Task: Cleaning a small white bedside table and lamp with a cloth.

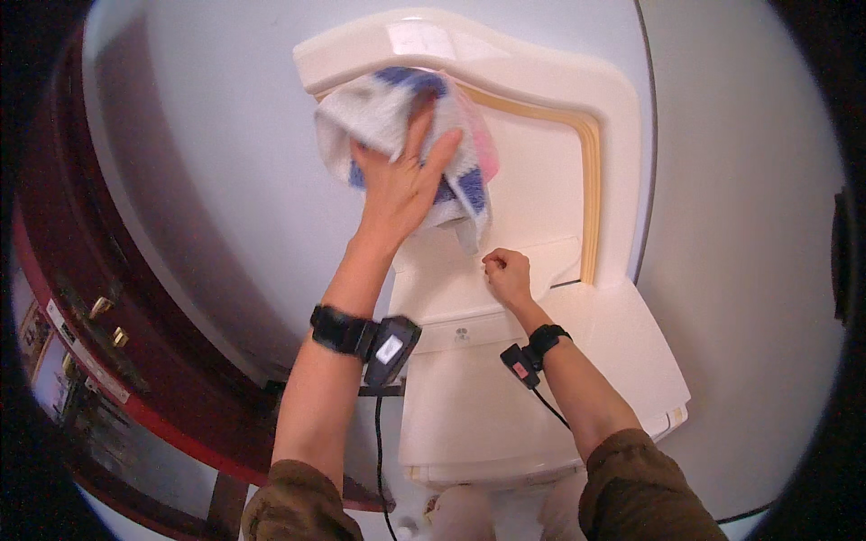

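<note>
My left hand (399, 179) presses a white, blue and pink terry cloth (379, 108) against the upper part of a white piece of furniture (541, 162). The fingers are spread over the bunched cloth and partly sunk into its folds. Tan trim (590, 196) lines the inside of the furniture's curved frame (582, 78). Below and to the right of the cloth, my right hand (511, 274) has its fingers curled, with nothing visible in it. It is close to the furniture's lower ledge; whether it touches cannot be told. A small clear knob (462, 333) sits on the front panel below.
A pale wall (223, 149) rises behind the furniture. On the left stands dark red wooden furniture (169, 351) with small brass-coloured fittings (101, 307). Black straps with small devices (392, 348) are on both forearms, each with a cable. Legs (463, 514) show at the bottom.
</note>
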Demonstrator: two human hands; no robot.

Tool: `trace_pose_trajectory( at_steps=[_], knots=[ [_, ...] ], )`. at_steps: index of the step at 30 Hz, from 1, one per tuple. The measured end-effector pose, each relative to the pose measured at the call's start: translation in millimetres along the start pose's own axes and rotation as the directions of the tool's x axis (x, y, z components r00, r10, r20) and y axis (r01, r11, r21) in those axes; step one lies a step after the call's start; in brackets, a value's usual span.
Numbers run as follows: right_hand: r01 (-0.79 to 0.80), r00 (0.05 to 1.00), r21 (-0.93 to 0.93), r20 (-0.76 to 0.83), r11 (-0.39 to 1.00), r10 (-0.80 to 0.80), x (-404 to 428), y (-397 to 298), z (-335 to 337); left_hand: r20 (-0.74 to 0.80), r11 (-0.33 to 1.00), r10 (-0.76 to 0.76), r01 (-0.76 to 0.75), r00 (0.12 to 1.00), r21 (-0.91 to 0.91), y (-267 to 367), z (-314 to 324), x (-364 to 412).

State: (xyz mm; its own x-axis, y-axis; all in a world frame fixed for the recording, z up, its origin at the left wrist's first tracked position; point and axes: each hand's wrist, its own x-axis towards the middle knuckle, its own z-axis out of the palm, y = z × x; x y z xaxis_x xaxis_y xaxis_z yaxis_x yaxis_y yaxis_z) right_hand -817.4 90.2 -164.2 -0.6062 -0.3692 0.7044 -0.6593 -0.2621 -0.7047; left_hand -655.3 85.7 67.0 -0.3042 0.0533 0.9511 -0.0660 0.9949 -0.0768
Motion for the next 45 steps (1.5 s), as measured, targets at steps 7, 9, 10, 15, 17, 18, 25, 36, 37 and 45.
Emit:
trace_pose_trajectory(
  at_steps=[7, 9, 10, 15, 17, 18, 25, 36, 37, 45],
  knots=[
    [-0.186, 0.979, 0.178, 0.118, 0.966, 0.167, -13, -26, -17, 0.229, 0.964, 0.152, -0.195, 0.962, 0.18, 14, 1, -36],
    [0.069, 0.984, 0.258, 0.139, 0.964, -0.108, -29, -51, -36, 0.359, 0.998, 0.05, -0.064, 0.932, 0.028, 15, -6, -49],
    [0.084, 0.981, 0.267, 0.148, 0.96, -0.126, -30, -78, -47, 0.332, 0.997, 0.063, -0.074, 0.941, 0.019, 10, -6, -57],
    [0.362, 0.858, 0.329, 0.248, 0.872, -0.45, -54, -160, -73, 0.261, 0.982, 0.182, -0.186, 0.948, -0.007, 29, -11, -66],
    [0.366, 0.914, 0.296, 0.064, 0.882, -0.401, -41, -180, -76, 0.202, 0.994, 0.101, -0.091, 0.974, -0.059, 36, -12, -64],
    [0.366, 0.93, 0.268, -0.131, 0.891, -0.343, -31, -190, -76, 0.156, 0.985, 0.083, -0.057, 0.984, -0.164, 39, -15, -59],
    [0.413, 0.901, -0.003, -0.144, 0.911, -0.409, 45, -217, -84, -0.003, 0.947, 0.321, -0.32, 0.947, 0.026, 47, -20, -21],
    [0.372, 0.928, 0.102, -0.032, 0.923, -0.371, 88, -199, -51, 0.029, 0.974, 0.06, -0.065, 0.998, 0.218, 10, -2, -27],
    [0.407, 0.91, 0.046, -0.114, 0.912, -0.4, 84, -190, -55, 0.014, 0.976, 0.058, -0.059, 0.998, 0.21, 16, 1, -34],
    [0.171, 0.962, 0.069, -0.226, 0.983, -0.152, 122, -183, -85, -0.102, 0.993, 0.117, -0.113, 0.988, 0.045, 15, -4, -48]
  ],
)
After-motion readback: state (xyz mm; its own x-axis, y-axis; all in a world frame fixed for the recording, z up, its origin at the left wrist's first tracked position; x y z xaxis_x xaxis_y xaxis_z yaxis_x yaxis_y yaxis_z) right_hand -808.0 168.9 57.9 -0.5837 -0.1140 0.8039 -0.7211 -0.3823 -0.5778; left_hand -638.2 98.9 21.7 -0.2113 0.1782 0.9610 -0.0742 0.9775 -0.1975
